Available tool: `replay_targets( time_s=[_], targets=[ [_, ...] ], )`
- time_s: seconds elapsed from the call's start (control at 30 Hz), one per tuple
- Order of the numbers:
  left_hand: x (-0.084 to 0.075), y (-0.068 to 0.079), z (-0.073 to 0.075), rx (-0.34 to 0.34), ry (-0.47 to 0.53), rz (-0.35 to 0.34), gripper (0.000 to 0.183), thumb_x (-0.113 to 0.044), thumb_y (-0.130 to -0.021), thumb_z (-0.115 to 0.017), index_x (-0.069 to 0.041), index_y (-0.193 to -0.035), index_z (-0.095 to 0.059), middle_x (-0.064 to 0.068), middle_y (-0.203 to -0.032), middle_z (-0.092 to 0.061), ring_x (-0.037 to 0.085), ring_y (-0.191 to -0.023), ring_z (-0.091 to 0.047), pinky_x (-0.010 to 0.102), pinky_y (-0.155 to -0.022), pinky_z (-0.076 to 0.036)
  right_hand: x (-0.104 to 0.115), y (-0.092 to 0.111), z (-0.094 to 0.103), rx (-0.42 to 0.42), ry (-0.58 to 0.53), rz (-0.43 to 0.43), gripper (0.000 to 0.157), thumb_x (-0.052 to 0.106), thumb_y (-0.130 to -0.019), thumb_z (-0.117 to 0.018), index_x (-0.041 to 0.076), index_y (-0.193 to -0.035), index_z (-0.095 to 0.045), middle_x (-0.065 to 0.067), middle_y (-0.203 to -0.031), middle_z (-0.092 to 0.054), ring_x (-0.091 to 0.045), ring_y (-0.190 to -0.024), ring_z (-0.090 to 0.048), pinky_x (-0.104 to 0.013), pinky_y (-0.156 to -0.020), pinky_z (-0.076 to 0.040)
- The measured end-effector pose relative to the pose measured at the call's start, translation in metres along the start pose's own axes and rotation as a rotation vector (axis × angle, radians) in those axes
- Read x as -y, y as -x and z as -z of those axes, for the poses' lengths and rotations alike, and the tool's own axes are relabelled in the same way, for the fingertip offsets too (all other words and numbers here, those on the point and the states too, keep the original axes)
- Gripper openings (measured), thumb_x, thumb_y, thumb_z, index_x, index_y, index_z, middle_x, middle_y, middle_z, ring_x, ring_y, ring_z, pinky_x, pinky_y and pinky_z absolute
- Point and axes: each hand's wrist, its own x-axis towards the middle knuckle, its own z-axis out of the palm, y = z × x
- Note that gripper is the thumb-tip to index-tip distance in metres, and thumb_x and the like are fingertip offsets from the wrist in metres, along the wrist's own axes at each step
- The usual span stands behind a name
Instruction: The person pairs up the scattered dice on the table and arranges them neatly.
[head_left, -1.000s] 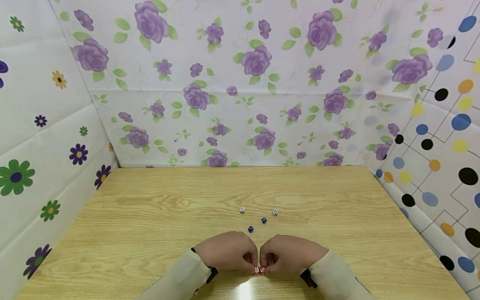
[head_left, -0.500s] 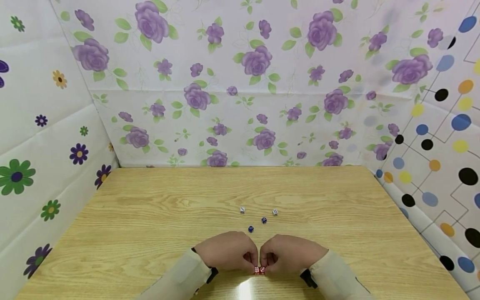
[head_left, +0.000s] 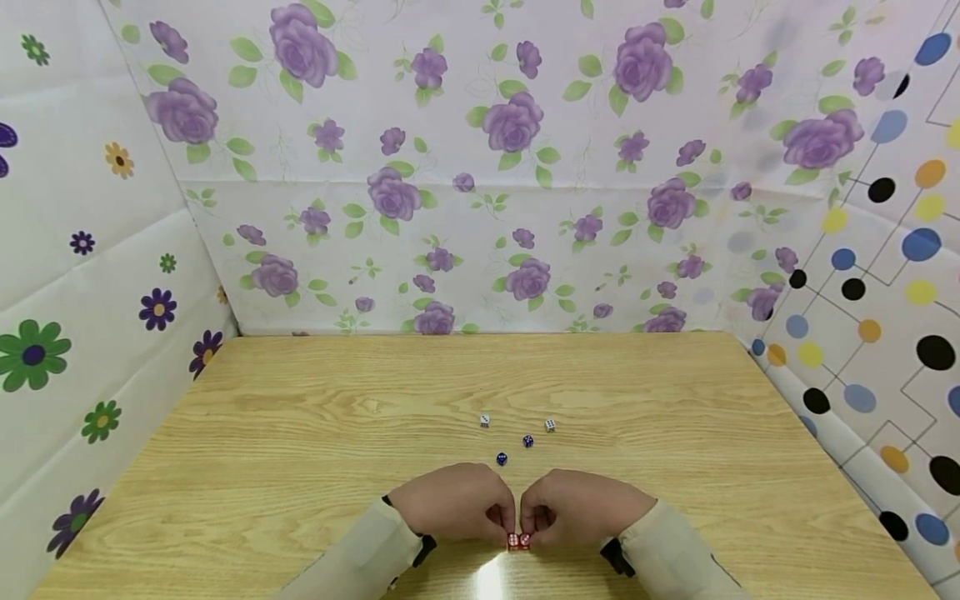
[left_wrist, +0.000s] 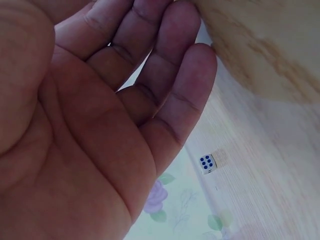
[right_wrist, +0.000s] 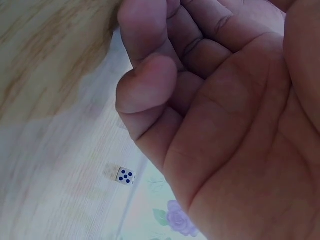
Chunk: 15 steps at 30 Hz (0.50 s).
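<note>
Two red dice are side by side near the front of the table in the head view. My left hand (head_left: 457, 502) pinches the left red die (head_left: 513, 542) between thumb and finger. The right red die (head_left: 525, 541) is pinched the same way by my right hand (head_left: 581, 506). Both dice appear to touch each other, low at the tabletop. In the wrist views the palms and curled fingers show, and the red dice are hidden.
Beyond the hands lie two blue dice, one nearer (head_left: 502, 458) and one farther (head_left: 528, 441). Behind them are a left white die (head_left: 484, 421) and a right white die (head_left: 550, 425). Patterned cloth walls (head_left: 480, 150) border the wooden table (head_left: 337, 417).
</note>
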Motion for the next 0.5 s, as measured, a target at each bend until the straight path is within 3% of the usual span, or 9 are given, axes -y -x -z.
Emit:
replay_targets(
  time_s=[0.3, 0.5],
  targets=[
    [0.002, 0.005, 0.006, -0.014, 0.018, 0.027, 0.014, -0.017, -0.092, -0.076, -0.028, -0.083, -0.075, -0.024, -0.076, -0.063, -0.007, -0.070, -0.058, 0.014, -0.067, -0.049, 0.003, 0.005, 0.009, -0.025, -0.005, -0.012, 0.014, 0.012, -0.091, -0.076, 0.025, -0.088, -0.071, 0.021, -0.079, -0.062, 0.004, -0.067, -0.053, -0.019, -0.064, -0.050],
    [0.007, 0.008, 0.021, -0.086, 0.019, 0.050, 0.009, -0.021, -0.095, -0.074, -0.028, -0.089, -0.073, -0.022, -0.083, -0.063, -0.005, -0.075, -0.059, 0.018, -0.072, -0.051, -0.001, 0.012, 0.030, -0.133, 0.041, -0.038, 0.012, 0.016, -0.097, -0.070, 0.025, -0.090, -0.068, 0.017, -0.081, -0.060, 0.000, -0.071, -0.053, -0.024, -0.067, -0.049]
  ],
)
